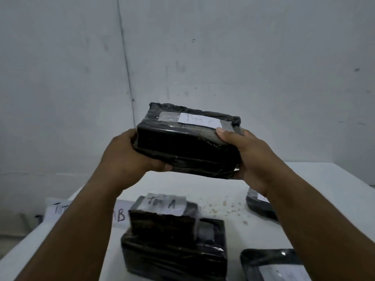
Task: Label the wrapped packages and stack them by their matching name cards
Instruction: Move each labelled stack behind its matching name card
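Observation:
I hold a black plastic-wrapped package [186,147] in the air above the table, with a white label [199,120] reading "TIM C" taped on its top. My left hand [129,155] grips its left end and my right hand [249,155] grips its right end, thumb on the top edge by the label. Below, a small black package labelled "TIM A" [164,218] sits on a larger black package [174,254]. White name cards [60,208] lie at the table's left, partly hidden by my left forearm; one shows "B" [121,215].
A white table [316,189] stands against a grey wall. Another black package [261,207] lies at the right, partly hidden by my right arm. A further labelled black package [274,266] sits at the bottom right. Small crumbs [227,207] dot the table's middle.

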`<act>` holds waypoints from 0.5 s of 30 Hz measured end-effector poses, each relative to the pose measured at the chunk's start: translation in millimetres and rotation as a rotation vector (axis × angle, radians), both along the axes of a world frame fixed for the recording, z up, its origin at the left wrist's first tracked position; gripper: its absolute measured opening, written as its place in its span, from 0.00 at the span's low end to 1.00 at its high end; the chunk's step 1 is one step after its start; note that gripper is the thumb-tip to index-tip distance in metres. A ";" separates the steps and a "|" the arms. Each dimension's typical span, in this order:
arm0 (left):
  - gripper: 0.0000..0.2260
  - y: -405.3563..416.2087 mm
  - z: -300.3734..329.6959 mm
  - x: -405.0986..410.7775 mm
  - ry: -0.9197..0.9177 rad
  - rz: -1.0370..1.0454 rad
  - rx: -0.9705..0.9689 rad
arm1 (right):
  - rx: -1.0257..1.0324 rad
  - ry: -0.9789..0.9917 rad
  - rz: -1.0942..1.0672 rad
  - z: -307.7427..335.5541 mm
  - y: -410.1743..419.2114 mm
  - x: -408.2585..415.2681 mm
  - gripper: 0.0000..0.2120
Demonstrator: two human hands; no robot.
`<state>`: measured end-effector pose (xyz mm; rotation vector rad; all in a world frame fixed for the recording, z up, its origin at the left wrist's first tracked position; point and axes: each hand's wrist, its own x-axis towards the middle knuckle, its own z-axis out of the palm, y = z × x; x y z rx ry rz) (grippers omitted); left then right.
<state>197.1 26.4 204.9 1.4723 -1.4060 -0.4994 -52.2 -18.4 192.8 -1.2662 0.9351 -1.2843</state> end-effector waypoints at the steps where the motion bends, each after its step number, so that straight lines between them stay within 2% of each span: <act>1: 0.38 1.5 3.1 14.2 0.015 0.004 -0.011 | -0.010 0.011 0.020 3.8 -0.7 13.2 0.20; 4: 0.36 2.8 12.0 59.3 0.046 0.023 -0.043 | -0.024 0.052 0.073 14.6 -5.6 52.0 0.20; 8: 0.24 -3.0 19.4 122.0 0.053 -0.015 -0.071 | -0.018 0.106 0.160 22.9 -19.7 109.6 0.20; 12: 0.14 -10.7 16.1 171.5 0.287 -0.134 -0.099 | 0.045 0.114 0.226 18.9 -37.5 165.3 0.17; 15: 0.13 -15.6 8.0 194.2 0.338 -0.146 -0.093 | 0.109 0.114 0.260 10.4 -50.9 198.5 0.17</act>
